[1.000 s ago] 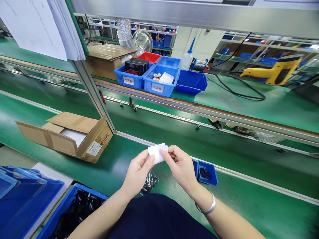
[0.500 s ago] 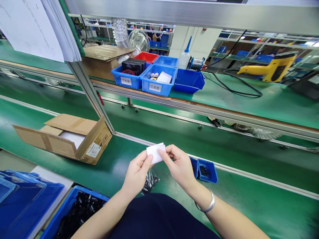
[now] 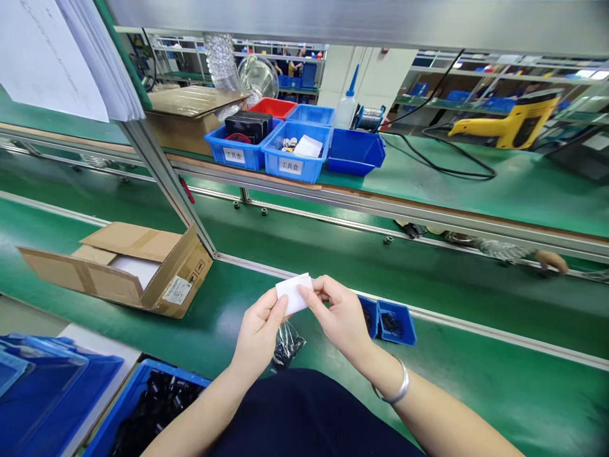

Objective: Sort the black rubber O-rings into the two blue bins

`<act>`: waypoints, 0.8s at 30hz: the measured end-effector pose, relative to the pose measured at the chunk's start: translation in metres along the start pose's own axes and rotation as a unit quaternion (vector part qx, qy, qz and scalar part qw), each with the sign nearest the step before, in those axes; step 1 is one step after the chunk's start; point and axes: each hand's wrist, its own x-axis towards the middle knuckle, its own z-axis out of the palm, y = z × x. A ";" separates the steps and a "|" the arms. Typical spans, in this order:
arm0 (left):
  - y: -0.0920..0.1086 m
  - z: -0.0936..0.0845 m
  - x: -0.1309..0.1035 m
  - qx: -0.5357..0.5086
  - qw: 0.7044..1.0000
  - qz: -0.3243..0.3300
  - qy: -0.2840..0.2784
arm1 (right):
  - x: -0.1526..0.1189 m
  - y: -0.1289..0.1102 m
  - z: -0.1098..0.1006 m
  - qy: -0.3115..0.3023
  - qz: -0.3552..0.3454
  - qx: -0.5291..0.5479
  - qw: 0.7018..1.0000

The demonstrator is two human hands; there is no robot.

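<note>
A small piece of folded white paper [image 3: 292, 294] is held up in front of me between both hands. My left hand [image 3: 259, 330] pinches its left edge, thumb on the near face. From the other side my right hand [image 3: 340, 314] grips the right edge, its thumb lying over the paper and its fingers partly hidden behind. Below the paper, a clear plastic bag [image 3: 287, 346] with dark parts lies on the green bench [image 3: 228, 317], partly covered by my left hand. Two small blue bins [image 3: 404, 327] of black parts sit just beyond my right wrist.
An open cardboard box [image 3: 166, 289] stands on the left of the bench. A blue crate [image 3: 109, 412] of black parts is at lower left. The raised shelf [image 3: 428, 190] carries blue tool bins [image 3: 290, 166], a bottle [image 3: 346, 111], a wire spool [image 3: 370, 119] and a yellow heat gun [image 3: 509, 124].
The view has shifted slightly. Both hands keep the same grip on the folded paper. Part of another person's hand now shows under the shelf at the right.
</note>
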 end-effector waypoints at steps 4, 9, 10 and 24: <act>0.000 0.001 0.000 0.008 1.000 0.001 0.004 | 0.000 -0.001 0.000 0.004 -0.002 0.003 1.000; -0.002 0.002 0.000 0.005 1.000 0.002 0.011 | 0.001 0.000 0.001 0.009 -0.006 0.001 1.000; -0.002 0.001 0.000 0.004 1.000 0.001 0.012 | 0.001 0.000 0.001 0.010 -0.006 0.001 1.000; -0.008 0.001 0.001 0.065 0.996 0.019 0.059 | -0.001 0.011 0.006 0.033 0.057 0.108 0.992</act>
